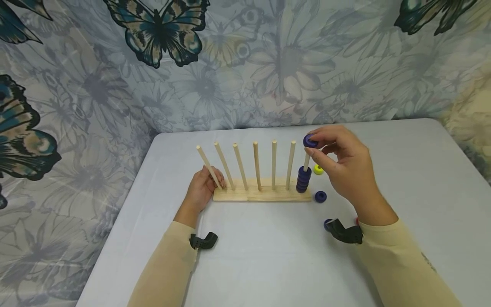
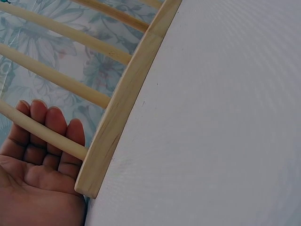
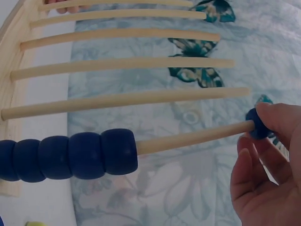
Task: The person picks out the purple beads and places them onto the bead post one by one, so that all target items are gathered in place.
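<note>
My right hand (image 1: 343, 165) pinches a blue ring (image 1: 310, 141) between thumb and fingers: round, dark, smooth, with a hole through it. It sits at the top of the rack's rightmost peg (image 1: 306, 163), about 1:30 from the middle of the rack (image 1: 261, 195); I can't tell whether the tip has entered the hole. My left hand (image 1: 203, 185) is loosely spread at the rack's 9 o'clock end, fingers behind the end peg (image 1: 207, 164).

Below the ring, five blue rings (image 1: 303, 179) show stacked on the same peg. From that stack, a yellow ring (image 1: 318, 169) lies at 2 o'clock and a loose blue ring (image 1: 320, 196) between 4 and 5. My right wristband (image 1: 347, 234) partly hides another blue piece (image 1: 327, 224) and something red (image 1: 357, 221).

The rack's long axis runs 9 to 3; its seven pale pegs rise toward 12, the leftmost leaning to 11. The ring's hole roughly follows its peg's line.
</note>
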A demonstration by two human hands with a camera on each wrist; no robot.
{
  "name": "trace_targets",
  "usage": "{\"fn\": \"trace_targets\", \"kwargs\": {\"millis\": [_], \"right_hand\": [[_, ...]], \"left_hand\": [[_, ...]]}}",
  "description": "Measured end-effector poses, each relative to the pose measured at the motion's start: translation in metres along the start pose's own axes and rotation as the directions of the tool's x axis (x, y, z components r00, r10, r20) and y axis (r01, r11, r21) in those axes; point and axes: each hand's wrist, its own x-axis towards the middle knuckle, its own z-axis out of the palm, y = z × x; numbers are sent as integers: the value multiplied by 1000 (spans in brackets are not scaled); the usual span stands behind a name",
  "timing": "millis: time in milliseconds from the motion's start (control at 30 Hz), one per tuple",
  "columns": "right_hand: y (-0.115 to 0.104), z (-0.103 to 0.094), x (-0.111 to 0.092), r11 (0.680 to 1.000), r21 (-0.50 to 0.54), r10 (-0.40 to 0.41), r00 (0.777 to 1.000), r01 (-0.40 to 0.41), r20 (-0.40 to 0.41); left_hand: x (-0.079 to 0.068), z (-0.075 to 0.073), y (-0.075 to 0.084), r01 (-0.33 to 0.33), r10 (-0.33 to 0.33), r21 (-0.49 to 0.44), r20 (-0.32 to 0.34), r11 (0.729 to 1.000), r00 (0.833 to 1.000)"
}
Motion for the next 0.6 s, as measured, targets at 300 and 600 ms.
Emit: {"fn": "trace_targets", "kwargs": {"millis": [300,600], "right_hand": [[3,3,-4,995,-90,33,999,-33,-4],[4,2,-3,998,-43,51,999,-50,14]], "left_hand": [[-3,1,1,6,-6,10,7,1000,1000],[0,0,0,-4,4,18,18,1000,1000]]}}
